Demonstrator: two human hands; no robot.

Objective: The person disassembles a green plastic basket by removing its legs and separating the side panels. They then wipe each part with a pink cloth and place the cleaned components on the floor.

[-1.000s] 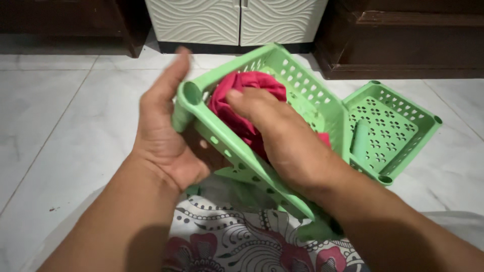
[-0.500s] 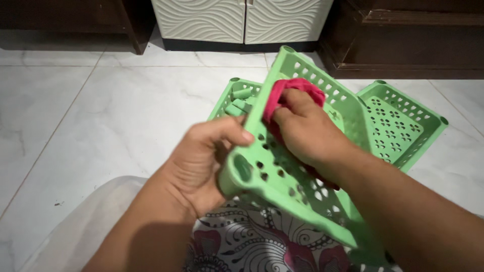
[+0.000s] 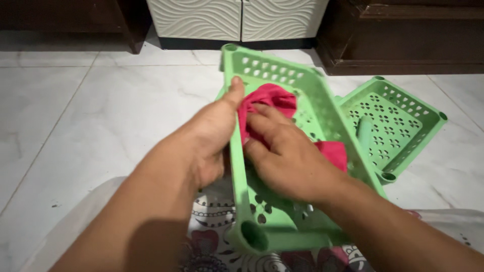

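Note:
A light green perforated plastic tray is tilted up over my lap. My left hand grips its left rim, thumb over the edge. My right hand is inside the tray, fingers pressed down on a crumpled red cloth against the tray's floor. A bit of the same cloth shows past my right wrist.
A second green perforated tray lies flat on the white marble floor to the right, with a green tube leg in it. Patterned fabric covers my lap. Dark wooden furniture and a white cabinet stand at the back.
The tray has been turned in my hands, so its open side faces me more squarely. My left hand shifted to the left rim; my right hand still presses the red cloth inside.

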